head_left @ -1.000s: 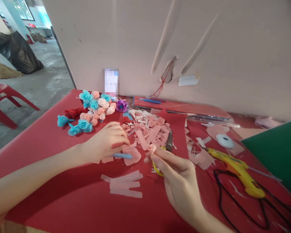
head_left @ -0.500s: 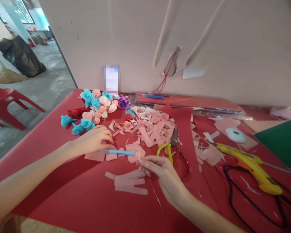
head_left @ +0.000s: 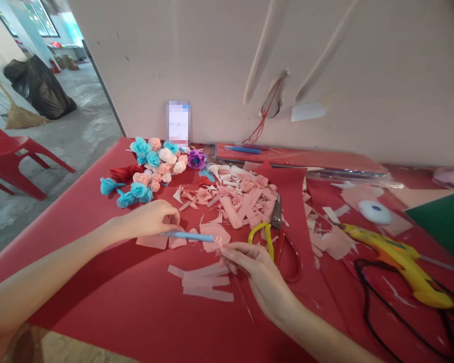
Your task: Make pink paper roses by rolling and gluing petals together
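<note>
My left hand [head_left: 151, 218] is closed on the end of a thin blue stick [head_left: 191, 236] that lies level just above the red table cover [head_left: 109, 307]. My right hand [head_left: 257, 275] pinches a small pink paper bud [head_left: 217, 243] at the stick's tip, and a thin wire trails down from under its fingers. A rounded pink paper petal [head_left: 216, 233] lies just behind the bud. Cut pink paper strips [head_left: 204, 281] lie in front of my hands.
A heap of pink paper scraps [head_left: 234, 199], scissors [head_left: 276, 234] with yellow and red handles, and a cluster of blue, pink and purple paper flowers [head_left: 151, 169] lie behind. A yellow glue gun [head_left: 399, 259] with a black cord lies right. A red chair [head_left: 11, 164] stands left.
My right hand has moved left off the scissors, carrying the pink bud to the stick's tip. My left hand has slid back to the stick's far end.
</note>
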### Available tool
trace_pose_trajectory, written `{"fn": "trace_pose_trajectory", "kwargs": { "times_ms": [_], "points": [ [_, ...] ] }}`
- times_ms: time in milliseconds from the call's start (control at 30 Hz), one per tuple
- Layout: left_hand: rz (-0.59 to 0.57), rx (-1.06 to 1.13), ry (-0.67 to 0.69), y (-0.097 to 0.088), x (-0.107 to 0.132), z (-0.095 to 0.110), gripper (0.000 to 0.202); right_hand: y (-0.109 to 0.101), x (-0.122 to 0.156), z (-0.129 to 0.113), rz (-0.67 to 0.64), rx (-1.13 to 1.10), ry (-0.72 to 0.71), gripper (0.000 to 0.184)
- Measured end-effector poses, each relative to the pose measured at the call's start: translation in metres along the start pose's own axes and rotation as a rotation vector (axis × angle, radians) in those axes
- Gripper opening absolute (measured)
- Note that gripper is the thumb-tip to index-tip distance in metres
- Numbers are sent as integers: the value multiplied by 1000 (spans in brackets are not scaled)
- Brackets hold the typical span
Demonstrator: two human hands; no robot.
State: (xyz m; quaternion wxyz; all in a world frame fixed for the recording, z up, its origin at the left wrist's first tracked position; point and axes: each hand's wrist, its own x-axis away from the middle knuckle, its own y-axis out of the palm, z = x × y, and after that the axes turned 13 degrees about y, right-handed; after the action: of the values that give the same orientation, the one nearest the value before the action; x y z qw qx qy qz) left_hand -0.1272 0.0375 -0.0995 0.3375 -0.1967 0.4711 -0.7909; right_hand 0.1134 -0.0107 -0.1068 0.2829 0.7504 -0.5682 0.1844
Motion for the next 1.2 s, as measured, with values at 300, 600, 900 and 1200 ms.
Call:
{"fn": "trace_pose_trajectory", "kwargs": {
  "times_ms": [300,600,900,1200],
  "points": [
    [86,99,-83,-8,2,6,10,0,-1,1,-23,-12,18,17],
    [473,252,-98,-28,3,53,9,-4,18,-17,-42,76,-226,13],
    [580,344,178,-46,-14,109,13,-1,40,-45,11,300,-702,16],
    [684,542,290,-26,-34,126,22,-5,46,-37,151,235,-880,23]
  ]
}}
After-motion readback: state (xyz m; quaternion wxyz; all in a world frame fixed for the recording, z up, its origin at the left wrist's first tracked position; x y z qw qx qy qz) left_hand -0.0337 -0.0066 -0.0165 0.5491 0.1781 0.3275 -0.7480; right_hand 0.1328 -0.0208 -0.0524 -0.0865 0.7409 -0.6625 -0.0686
